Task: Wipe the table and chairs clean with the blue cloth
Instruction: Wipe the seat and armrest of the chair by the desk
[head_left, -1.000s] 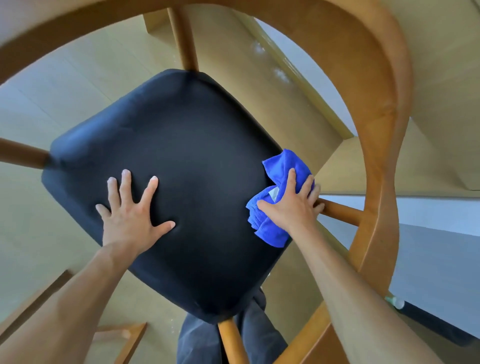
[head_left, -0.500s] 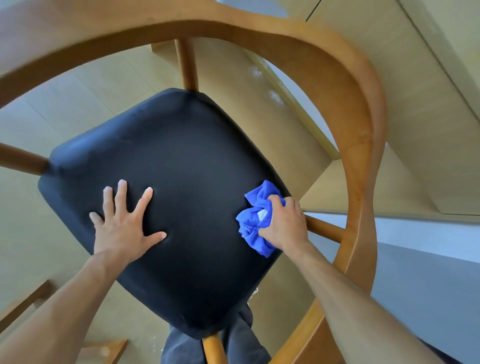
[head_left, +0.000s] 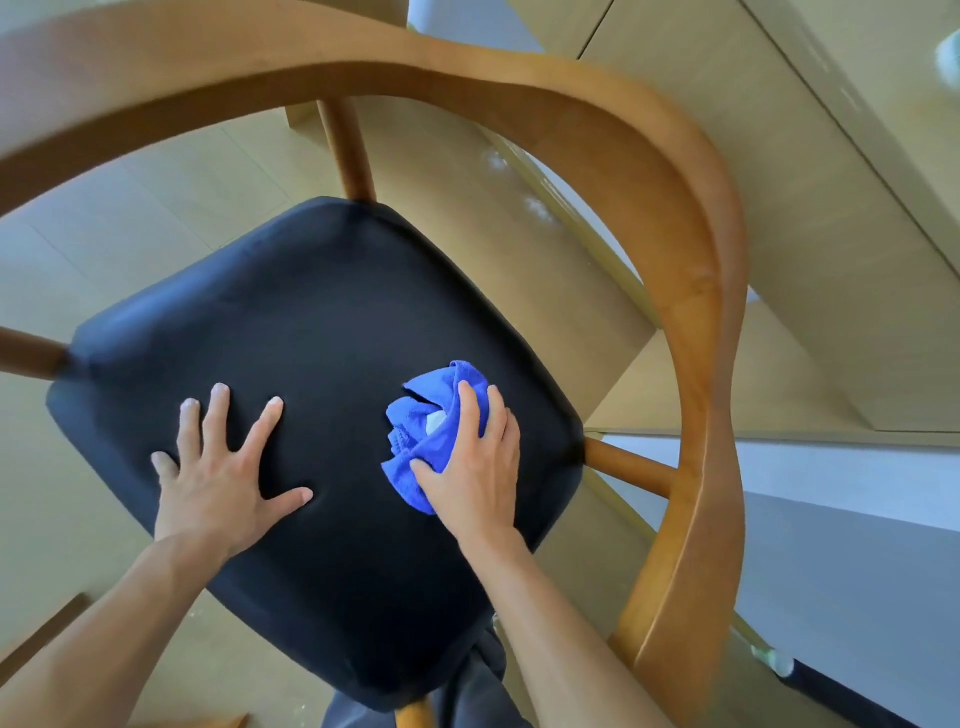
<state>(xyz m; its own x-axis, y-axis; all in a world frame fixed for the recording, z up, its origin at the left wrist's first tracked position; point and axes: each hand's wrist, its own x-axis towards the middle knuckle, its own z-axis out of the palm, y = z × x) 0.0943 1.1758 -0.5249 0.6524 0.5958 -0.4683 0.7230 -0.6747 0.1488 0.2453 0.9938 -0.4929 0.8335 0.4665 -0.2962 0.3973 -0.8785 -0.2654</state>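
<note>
Curved wooden armrest (head_left: 691, 322) rings the black seat (head_left: 311, 332) beside the table (head_left: 831, 234).

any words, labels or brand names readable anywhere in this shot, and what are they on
None can be read.
The blue cloth under the right hand shows a small pale tag; any print on it is too small and blurred to read.
The black seat, where the left hand rests flat, shows no lettering.
The wooden chair frame carries no visible mark or sticker.
</note>
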